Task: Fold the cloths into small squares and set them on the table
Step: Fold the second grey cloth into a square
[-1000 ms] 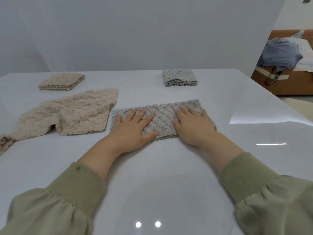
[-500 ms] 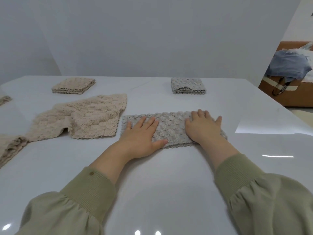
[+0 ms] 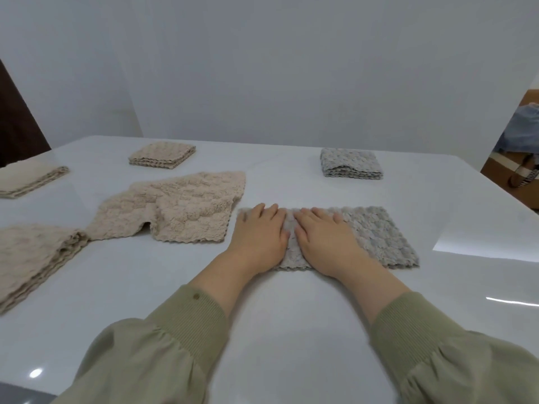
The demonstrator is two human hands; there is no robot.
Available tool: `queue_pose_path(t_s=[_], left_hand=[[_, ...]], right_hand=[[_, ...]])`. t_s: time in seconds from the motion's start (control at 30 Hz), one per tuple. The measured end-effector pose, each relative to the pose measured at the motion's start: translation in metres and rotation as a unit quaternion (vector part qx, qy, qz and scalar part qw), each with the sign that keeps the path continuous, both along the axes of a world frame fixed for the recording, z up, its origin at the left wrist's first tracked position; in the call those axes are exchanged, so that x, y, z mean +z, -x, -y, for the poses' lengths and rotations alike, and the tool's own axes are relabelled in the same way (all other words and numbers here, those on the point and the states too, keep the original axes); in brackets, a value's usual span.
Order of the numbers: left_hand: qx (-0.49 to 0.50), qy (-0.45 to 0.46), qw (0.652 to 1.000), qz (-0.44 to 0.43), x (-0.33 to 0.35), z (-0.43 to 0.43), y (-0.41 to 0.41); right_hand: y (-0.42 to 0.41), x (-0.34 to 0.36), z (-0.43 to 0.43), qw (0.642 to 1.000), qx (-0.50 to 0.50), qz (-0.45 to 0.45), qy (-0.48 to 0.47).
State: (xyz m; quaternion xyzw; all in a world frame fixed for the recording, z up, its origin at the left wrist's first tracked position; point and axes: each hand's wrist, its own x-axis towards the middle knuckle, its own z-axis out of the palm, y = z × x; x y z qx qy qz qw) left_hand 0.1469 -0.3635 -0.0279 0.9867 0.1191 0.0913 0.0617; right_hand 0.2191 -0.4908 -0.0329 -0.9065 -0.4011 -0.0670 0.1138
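Head view: a grey cloth [image 3: 376, 237], already folded into a long strip, lies flat on the white counter [image 3: 291, 316] just right of frame centre.
Left side: the left hand [image 3: 259, 237] rests palm down on the strip's left end, fingers straight and together, gripping nothing.
Right side: the right hand [image 3: 326, 240] lies flat just beside it over the strip's middle, fingers extended and pressing, nothing pinched.
Uncovered part: the strip's right half shows bare, its edges roughly parallel.
Step in hand: probably smoothing the strip before it is folded end over end into a square.
Doing it well: press the plush pile flat and line up the scalloped long edges. Then one hand should hold the middle while the other lifts an end by both corners, so the layers underneath do not slide. The thick fabric will likely spring up, so pat the crease down.
Finished pieces: a grey square [image 3: 351, 164] sits in the upper right and a beige square [image 3: 162, 155] upper left of centre, well apart.
Waiting: a rumpled beige cloth [image 3: 180, 211] lies just left of the strip, and a beige pile [image 3: 32, 258] sits at the left edge.
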Motion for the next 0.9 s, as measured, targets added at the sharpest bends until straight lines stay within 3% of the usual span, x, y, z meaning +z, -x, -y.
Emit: queue_pose_path(t_s=[0.1,0.4,0.63,0.8,0.9], left_hand=[[0.031,0.019,0.994,-0.101,-0.003,-0.004,0.000],[0.059,0.037,0.989,-0.129,0.000,-0.004,0.000],[0.069,0.018,0.993,-0.096,0.003,0.000,0.002],[0.049,-0.004,0.999,0.016,0.009,0.012,0.002],[-0.012,0.038,0.999,0.030,0.011,0.032,-0.001]], right_hand=[[-0.003,-0.004,0.002,0.999,-0.025,-0.026,0.036],[-0.007,-0.001,0.004,0.993,-0.083,-0.074,0.048],[-0.023,0.002,0.020,0.986,-0.139,-0.081,0.044],[-0.030,0.009,0.029,0.975,-0.168,-0.019,-0.143],[-0.042,0.012,0.042,0.969,-0.214,0.014,-0.123]])
